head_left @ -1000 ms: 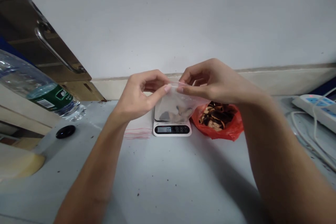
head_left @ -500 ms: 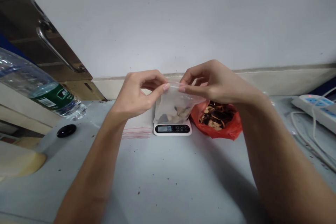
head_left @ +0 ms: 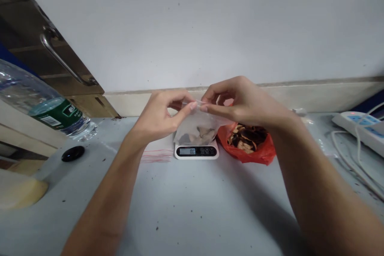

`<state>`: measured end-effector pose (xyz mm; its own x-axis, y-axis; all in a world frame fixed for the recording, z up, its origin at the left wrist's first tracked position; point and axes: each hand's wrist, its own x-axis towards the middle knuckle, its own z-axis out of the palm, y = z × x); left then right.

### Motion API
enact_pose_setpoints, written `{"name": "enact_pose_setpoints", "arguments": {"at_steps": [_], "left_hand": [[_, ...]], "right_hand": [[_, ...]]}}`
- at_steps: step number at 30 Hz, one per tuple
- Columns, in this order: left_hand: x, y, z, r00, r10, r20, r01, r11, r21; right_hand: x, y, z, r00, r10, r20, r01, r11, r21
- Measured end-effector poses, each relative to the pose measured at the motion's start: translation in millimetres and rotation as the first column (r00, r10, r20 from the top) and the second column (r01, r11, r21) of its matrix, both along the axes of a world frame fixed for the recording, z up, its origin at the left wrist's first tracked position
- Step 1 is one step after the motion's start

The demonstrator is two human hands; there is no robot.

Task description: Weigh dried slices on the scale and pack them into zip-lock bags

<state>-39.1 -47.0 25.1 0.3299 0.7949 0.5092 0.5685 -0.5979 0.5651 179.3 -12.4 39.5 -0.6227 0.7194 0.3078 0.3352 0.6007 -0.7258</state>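
Observation:
Both hands pinch the top edge of a translucent zip-lock bag point(head_left: 196, 128) with pale and dark dried slices in its bottom. My left hand point(head_left: 168, 114) grips the edge left of centre, thumb in front. Close beside it, my right hand point(head_left: 231, 102) pinches the same edge, its thumb and forefinger nearly meeting the left thumb. The bag is upright over a small white digital scale point(head_left: 196, 157), whose display reads 0.0; whether it rests on the scale I cannot tell. Right of the scale, an open red plastic bag point(head_left: 268, 152) holds dark-edged dried slices point(head_left: 247, 138).
Flat zip-lock bags point(head_left: 156, 156) with red seal lines lie left of the scale. Further left are a clear bottle with a green label point(head_left: 57, 114) and a black round object point(head_left: 73, 153). A white power strip point(head_left: 360, 124) with cables lies at right, a wall behind.
My hands have drawn slightly closer together along the bag's top edge, both still pinching it. The whole view has shifted a little. The scale still reads 0.0.

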Motion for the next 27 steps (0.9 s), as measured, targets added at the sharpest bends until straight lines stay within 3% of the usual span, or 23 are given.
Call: {"name": "enact_pose_setpoints", "arguments": {"at_steps": [4, 9, 15, 21, 27], "left_hand": [[-3.3, -1.2, 1.9, 0.998, 0.056, -0.016, -0.055, 0.998, 0.021], [-6.7, -2.1, 3.5, 0.993, 0.078, 0.092, -0.077, 0.997, -0.017], [-11.5, -3.2, 5.5, 0.987, 0.104, 0.123, -0.109, 0.993, 0.037], [-8.7, 0.4, 1.4, 0.987, 0.114, 0.11, -0.123, 0.99, 0.07], [-10.7, 2.9, 2.5, 0.983, 0.139, 0.122, -0.153, 0.983, 0.106]], "right_hand": [[8.1, 4.9, -0.5, 0.999, 0.036, 0.028, -0.036, 0.999, 0.014], [13.7, 7.7, -0.2, 1.0, -0.005, 0.014, 0.004, 0.993, 0.115], [21.8, 9.6, -0.9, 0.998, 0.019, 0.062, -0.019, 1.0, -0.002], [21.5, 16.5, -7.4, 0.997, -0.021, 0.079, 0.011, 0.993, 0.121], [25.4, 16.4, -5.3, 0.991, -0.057, 0.119, 0.054, 0.998, 0.034]]}}
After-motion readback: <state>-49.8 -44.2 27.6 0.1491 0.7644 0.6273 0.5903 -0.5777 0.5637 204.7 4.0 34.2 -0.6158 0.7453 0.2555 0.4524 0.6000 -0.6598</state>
